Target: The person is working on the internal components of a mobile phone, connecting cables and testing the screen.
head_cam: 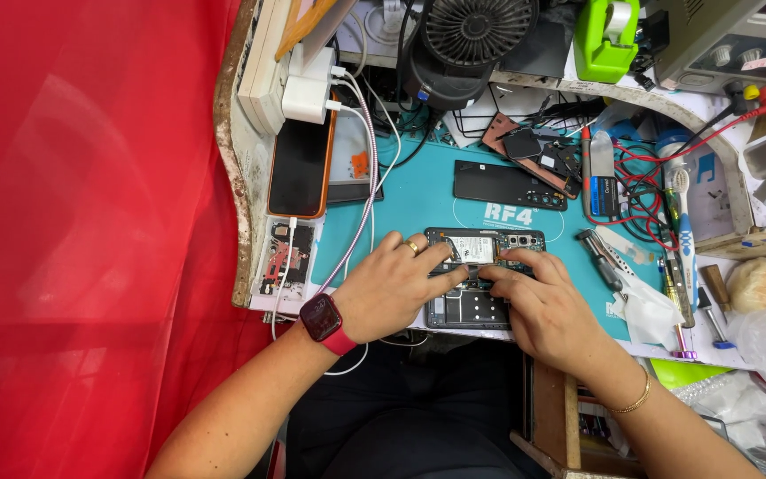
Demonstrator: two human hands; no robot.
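An opened smartphone (479, 306) lies back-up on a teal work mat (418, 200), its circuit boards and battery exposed. My left hand (392, 284), with a gold ring and a red watch on the wrist, rests on the phone's left side, fingers pressing near its middle. My right hand (543, 302), a thin gold bracelet on its wrist, covers the phone's right side, fingertips meeting the left hand's over the middle. Whether a small tool sits between the fingers is hidden.
A black back cover (507, 184) lies beyond the phone, with a second dismantled phone (534, 151) behind it. An orange-cased phone (300, 168) and chargers sit at left. Screwdrivers, a toothbrush (684, 231) and red leads crowd the right. A fan (472, 35) stands at back.
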